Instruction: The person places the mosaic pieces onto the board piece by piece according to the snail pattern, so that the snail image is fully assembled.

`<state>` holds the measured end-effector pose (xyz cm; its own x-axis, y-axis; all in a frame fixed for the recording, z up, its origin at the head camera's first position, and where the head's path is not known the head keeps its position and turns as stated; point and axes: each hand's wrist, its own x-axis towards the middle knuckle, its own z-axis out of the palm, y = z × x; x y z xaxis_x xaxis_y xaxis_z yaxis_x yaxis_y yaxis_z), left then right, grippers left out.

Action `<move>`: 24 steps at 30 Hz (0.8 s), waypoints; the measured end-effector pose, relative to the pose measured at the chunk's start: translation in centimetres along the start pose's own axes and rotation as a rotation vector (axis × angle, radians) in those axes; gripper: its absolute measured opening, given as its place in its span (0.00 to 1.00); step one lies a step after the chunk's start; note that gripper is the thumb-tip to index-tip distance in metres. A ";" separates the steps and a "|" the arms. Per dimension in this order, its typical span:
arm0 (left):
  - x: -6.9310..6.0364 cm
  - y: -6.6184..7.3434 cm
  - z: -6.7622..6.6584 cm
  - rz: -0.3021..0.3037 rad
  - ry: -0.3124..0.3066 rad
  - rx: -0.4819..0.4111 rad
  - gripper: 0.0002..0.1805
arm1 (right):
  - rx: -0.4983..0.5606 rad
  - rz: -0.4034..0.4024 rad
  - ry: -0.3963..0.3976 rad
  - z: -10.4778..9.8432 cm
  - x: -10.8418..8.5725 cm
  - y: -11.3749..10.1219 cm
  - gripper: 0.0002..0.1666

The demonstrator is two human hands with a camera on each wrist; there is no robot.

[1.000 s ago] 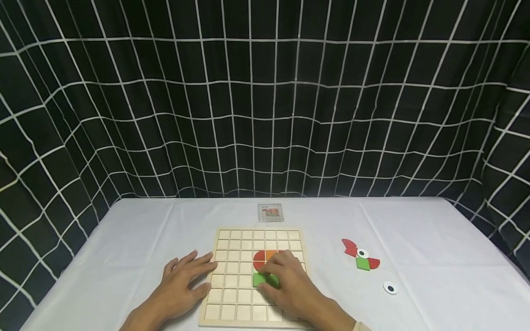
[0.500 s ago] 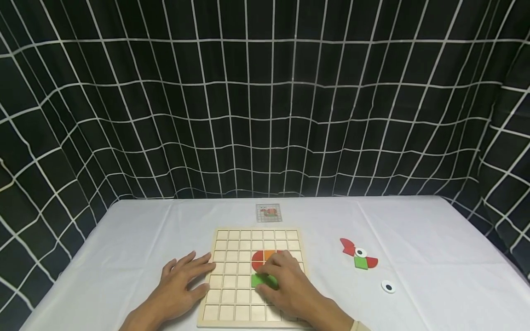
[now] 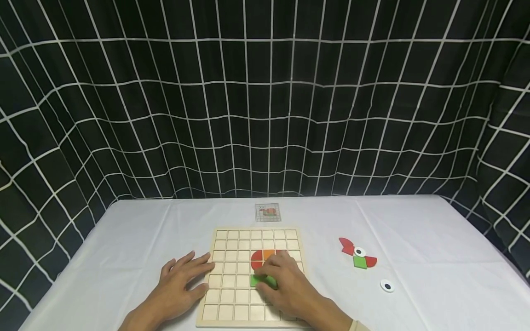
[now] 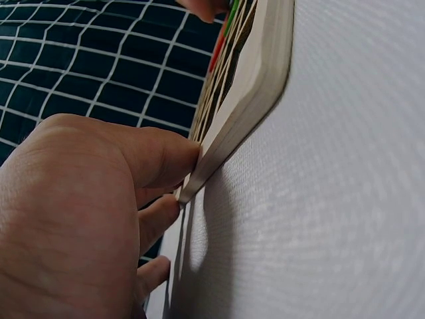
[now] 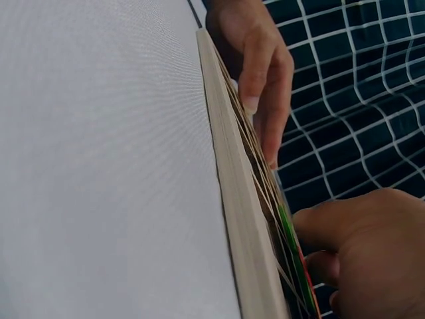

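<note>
A wooden grid board (image 3: 227, 296) lies flat on the white table. My left hand (image 3: 179, 284) rests at its left edge with spread fingers; in the left wrist view, the thumb (image 4: 163, 156) touches the frame. Over the board's right half, my right hand (image 3: 291, 287) bends its thumb and fingers round a green tile (image 3: 271, 281), partly hidden beneath them. Another green tile (image 3: 254, 281) shows to its left. Behind these sit rounded red tiles (image 3: 256, 259) and an orange tile (image 3: 268, 254), partly covered by the fingers.
Right of the board lie loose red pieces (image 3: 346, 244), a green square (image 3: 360, 262), a round eye piece (image 3: 359, 252) and a second eye piece (image 3: 387, 286). A clear picture card (image 3: 267, 213) lies behind the board. A black curtain with white grid lines (image 3: 265, 101) surrounds the table.
The head view has shifted slightly, so everything appears a little further left. Both hands hold nearly the same places on the board.
</note>
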<state>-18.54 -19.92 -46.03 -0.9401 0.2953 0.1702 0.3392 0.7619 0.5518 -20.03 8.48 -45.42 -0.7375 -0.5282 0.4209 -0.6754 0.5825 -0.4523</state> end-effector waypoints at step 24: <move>0.2 0.0 -0.1 0.006 0.008 -0.001 0.21 | -0.021 -0.030 0.265 -5.6 -1.5 2.1 0.16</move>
<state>-18.69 -19.96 -45.94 -0.9384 0.2952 0.1796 0.3446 0.7598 0.5514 -20.29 13.93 -42.64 -0.6881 -0.3665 0.6263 -0.6943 0.5834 -0.4214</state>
